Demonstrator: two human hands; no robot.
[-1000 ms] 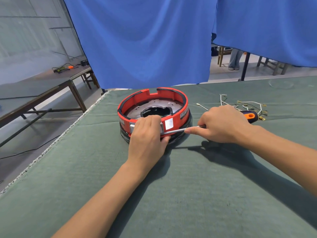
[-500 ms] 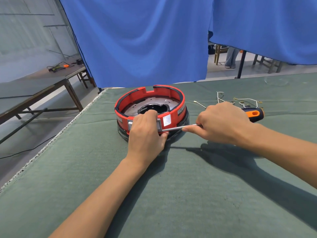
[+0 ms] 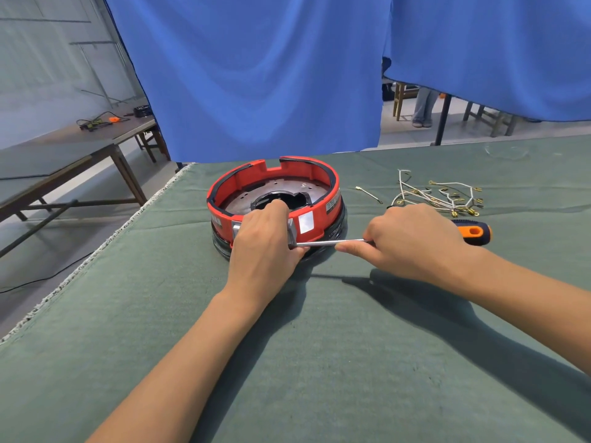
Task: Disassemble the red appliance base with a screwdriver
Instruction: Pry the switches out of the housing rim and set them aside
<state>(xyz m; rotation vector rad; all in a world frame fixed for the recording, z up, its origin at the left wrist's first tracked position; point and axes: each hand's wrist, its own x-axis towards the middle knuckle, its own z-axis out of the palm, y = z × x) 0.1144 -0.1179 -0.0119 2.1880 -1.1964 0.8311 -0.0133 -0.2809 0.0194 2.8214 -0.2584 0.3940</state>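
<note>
Red appliance base (image 3: 319, 183) sitting on the green bench (image 3: 351, 362). Left hand (image 3: 263, 244) fingers curled over its near rim, right hand (image 3: 412, 241) wrapped round the screwdriver (image 3: 329, 243), tip against the base's side.

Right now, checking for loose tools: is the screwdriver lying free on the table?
No, the right hand grips the screwdriver, its shaft pointing at the red base.

We see a big blue curtain (image 3: 256, 75) hanging behind our table (image 3: 351, 362), which has a green cloth on it. To the left stands a long wooden table (image 3: 64, 155) with dark legs, and a black cable lies on the grey floor (image 3: 48, 260) near it. Past the gap in the curtain we see wooden chairs (image 3: 486, 115) and somebody's legs (image 3: 423, 105).
</note>
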